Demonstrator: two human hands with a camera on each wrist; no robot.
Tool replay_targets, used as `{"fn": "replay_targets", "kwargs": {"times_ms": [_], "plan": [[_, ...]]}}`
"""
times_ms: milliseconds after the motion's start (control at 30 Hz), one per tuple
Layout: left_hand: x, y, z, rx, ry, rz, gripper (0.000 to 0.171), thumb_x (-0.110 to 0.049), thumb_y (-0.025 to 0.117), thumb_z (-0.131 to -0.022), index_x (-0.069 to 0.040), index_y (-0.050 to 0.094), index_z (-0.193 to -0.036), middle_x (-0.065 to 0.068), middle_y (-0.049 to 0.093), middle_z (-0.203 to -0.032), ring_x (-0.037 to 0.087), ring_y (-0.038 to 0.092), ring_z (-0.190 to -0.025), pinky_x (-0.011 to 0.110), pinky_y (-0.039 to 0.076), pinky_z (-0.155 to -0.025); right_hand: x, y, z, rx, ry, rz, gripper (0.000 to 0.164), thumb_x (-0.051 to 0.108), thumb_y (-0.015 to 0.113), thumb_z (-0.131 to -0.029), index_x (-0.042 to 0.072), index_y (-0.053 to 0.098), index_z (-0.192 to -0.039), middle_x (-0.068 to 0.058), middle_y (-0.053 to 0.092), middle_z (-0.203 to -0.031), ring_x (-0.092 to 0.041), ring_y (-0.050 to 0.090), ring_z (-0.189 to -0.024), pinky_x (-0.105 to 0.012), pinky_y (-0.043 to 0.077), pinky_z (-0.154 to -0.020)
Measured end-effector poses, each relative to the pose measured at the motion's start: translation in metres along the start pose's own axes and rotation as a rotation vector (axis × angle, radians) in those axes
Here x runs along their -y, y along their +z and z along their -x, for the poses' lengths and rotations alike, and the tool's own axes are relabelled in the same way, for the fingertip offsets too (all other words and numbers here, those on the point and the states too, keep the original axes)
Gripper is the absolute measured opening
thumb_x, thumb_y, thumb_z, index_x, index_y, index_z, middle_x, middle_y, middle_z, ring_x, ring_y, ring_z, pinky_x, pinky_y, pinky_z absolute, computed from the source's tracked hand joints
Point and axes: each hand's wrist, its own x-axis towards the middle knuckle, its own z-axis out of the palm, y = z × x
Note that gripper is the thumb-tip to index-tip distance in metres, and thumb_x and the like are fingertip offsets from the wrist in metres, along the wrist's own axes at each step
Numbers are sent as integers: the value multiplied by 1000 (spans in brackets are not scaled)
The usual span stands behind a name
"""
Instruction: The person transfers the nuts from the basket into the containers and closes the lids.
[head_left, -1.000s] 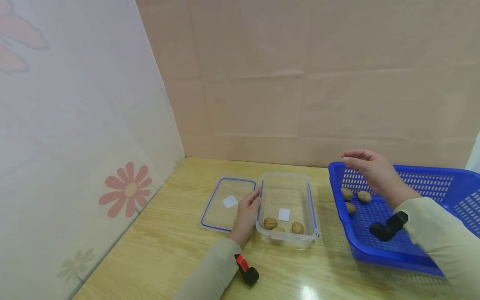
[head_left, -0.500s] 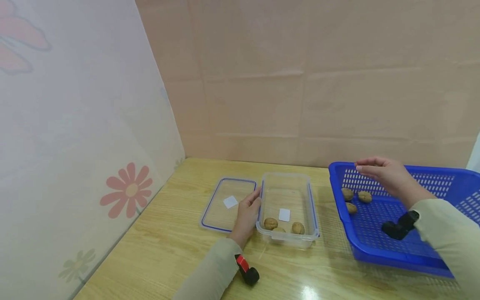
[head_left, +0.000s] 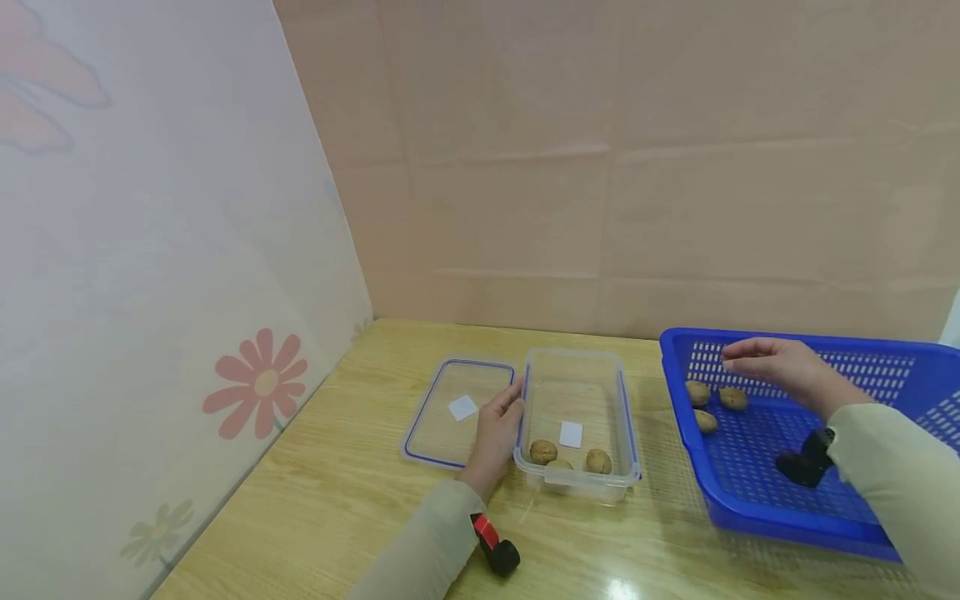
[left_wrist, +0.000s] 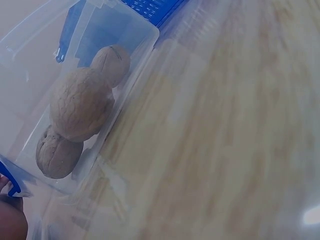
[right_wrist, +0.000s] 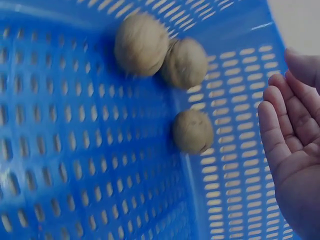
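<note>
My left hand rests along the left side of a clear plastic food container, its fingers extended against the wall. Three walnuts lie at the near end inside, beside a white square. Just left of the hand lies the clear lid with its blue seal, the hand overlapping its right edge. Over the blue plastic basket, my right hand hovers with fingers loosely bent and nothing between them. Three walnuts sit in the basket's left corner, below and left of that hand.
A pinkish-brown wall covering stands behind the wooden table. On the left rises a pale panel with printed flowers. The basket's tall perforated walls stand right of the container.
My right hand has moved right and down, from above the basket's left rim to lower over its inside. The left hand stays at the container.
</note>
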Motion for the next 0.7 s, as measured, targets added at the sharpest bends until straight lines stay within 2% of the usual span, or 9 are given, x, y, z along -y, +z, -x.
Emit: {"fn": "replay_targets", "kwargs": {"times_ms": [67, 100, 167, 233, 567, 700], "plan": [[1, 0, 1, 0, 2, 1, 38, -10, 46, -94, -8, 51, -131, 9, 49, -137, 28, 42, -128, 38, 38, -105, -3, 2, 0, 7, -1, 48, 54, 34, 58, -90, -6, 50, -125, 13, 62, -102, 1, 55, -92, -56, 43, -89], [1, 0, 1, 3, 1, 1, 38, -10, 45, -94, -8, 51, -131, 9, 49, -137, 28, 42, -128, 38, 38, -105, -5, 3, 0, 7, 1, 80, 57, 35, 59, -90, -7, 48, -126, 5, 63, -107, -6, 56, -96, -60, 41, -88], [1, 0, 1, 6, -6, 3, 39, -10, 45, -94, -9, 50, -132, 9, 48, -137, 27, 42, -128, 37, 38, -105, -9, 5, -1, 3, 5, 130, 57, 36, 59, -89, -7, 49, -125, -12, 61, -115, -25, 56, -104, -58, 43, -85], [1, 0, 2, 9, -16, 3, 39, -10, 45, -94, -9, 50, -132, 8, 48, -137, 26, 42, -129, 37, 38, -105, -12, 7, -2, 9, 2, 155, 56, 35, 59, -90, -8, 50, -125, -24, 56, -121, -41, 49, -111, -57, 44, -83], [-2, 0, 2, 14, -7, 24, 38, -10, 46, -94, -9, 51, -132, 7, 49, -137, 26, 44, -127, 36, 40, -103, -20, 6, -5, 3, 36, 174, 59, 36, 59, -89, -10, 48, -125, -30, 53, -123, -49, 44, -113, -60, 43, -82], [-1, -1, 0, 15, -2, 34, 38, -10, 45, -94, -9, 51, -132, 7, 49, -137, 26, 43, -128, 36, 39, -104, -20, 5, -8, 24, 42, 187, 57, 31, 63, -87, -11, 50, -122, -23, 61, -113, -39, 55, -103, -55, 45, -82]]}}
